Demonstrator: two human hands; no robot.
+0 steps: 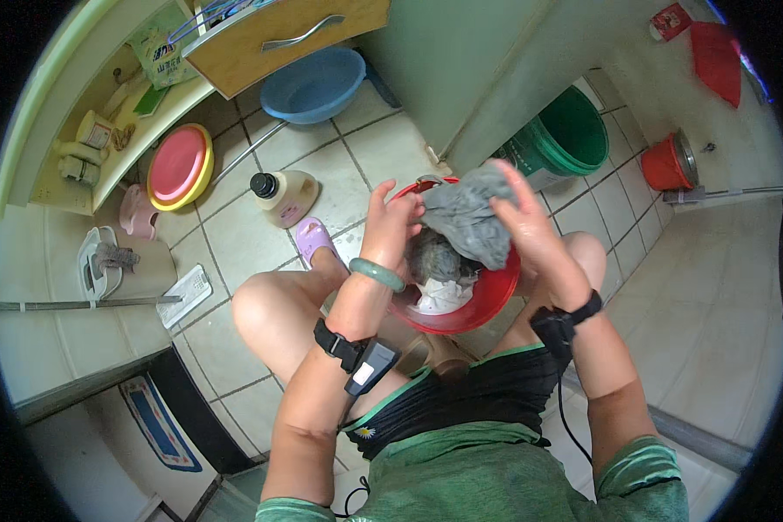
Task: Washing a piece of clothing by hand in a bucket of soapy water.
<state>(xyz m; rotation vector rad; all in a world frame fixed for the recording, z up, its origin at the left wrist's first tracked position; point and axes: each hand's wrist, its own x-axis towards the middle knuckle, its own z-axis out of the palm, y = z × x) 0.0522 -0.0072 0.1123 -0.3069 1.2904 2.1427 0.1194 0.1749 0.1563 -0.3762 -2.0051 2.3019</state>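
Observation:
A crumpled grey cloth (471, 214), which looks wet, is stretched above a red bucket (461, 324) between my knees. My left hand (391, 226), with a green bangle at its wrist, pinches the cloth's left edge. On the other side my right hand (531, 224) holds the cloth between thumb and fingers, partly hidden by its folds. Inside the bucket lie a dark grey bunched cloth (435, 258) and a white cloth (442, 297). Part of the bucket's inside is covered by the raised cloth.
Beyond the bucket stand a green bucket (574, 139) and a beige bottle with black cap (285, 197). A blue basin (315, 87) sits under an open drawer (287, 39). At left are a red-and-yellow basin (181, 167) and a shelf. A small red pail (665, 165) is at right.

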